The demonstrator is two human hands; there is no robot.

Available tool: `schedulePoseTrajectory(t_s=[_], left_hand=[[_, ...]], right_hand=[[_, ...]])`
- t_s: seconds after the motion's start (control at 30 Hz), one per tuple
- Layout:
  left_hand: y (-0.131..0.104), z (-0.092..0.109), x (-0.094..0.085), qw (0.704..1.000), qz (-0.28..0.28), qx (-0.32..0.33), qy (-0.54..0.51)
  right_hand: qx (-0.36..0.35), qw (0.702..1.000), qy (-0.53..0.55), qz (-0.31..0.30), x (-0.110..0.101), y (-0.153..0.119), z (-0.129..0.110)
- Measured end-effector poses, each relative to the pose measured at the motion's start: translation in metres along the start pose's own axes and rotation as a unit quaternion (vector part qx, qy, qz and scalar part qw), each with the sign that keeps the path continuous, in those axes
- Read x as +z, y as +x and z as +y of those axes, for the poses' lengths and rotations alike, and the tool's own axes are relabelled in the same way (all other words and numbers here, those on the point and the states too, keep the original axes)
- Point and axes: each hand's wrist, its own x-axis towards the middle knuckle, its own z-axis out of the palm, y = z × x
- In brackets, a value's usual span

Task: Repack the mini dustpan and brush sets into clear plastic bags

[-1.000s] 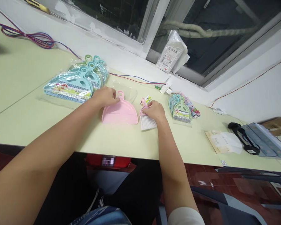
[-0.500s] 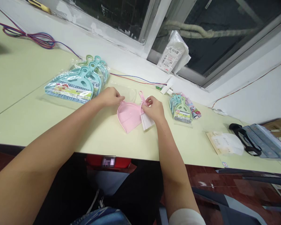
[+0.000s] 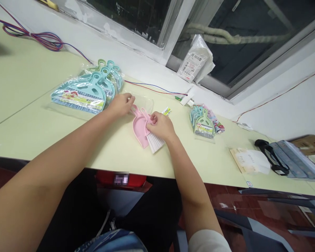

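Observation:
A small pink dustpan [image 3: 140,129] stands over the pale yellow table, its handle at the fingers of my left hand [image 3: 125,103], which are closed on it. In my right hand [image 3: 160,125] is a pink brush with white bristles [image 3: 154,142]. The brush overlaps the right part of the dustpan, and its looped handle points up and to the left. Behind my right hand a small green and white label card [image 3: 167,111] shows. A clear plastic bag [image 3: 144,101] lies flat behind the dustpan.
Wrapped blue-green dustpan sets [image 3: 86,91] lie at the left. Smaller wrapped sets [image 3: 204,124] are at the right. Farther right are a white packet [image 3: 252,161] and a black strap [image 3: 271,154]. Cables [image 3: 46,40] run along the wall. The table's front edge [image 3: 157,175] is near my lap.
My right hand has moved left with the brush, which now overlaps the dustpan. The left hand has shifted slightly left and up. The label card has come into view.

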Motion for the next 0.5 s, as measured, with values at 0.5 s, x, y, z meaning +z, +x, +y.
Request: schedulePoseTrajectory(t_s=[0.5], left_hand=[[-0.014,0.032,0.013,0.917,-0.224,-0.146,-0.296]], right_hand=[[-0.023,1.0,-0.006,0.007,0.025,0.002,-0.003]])
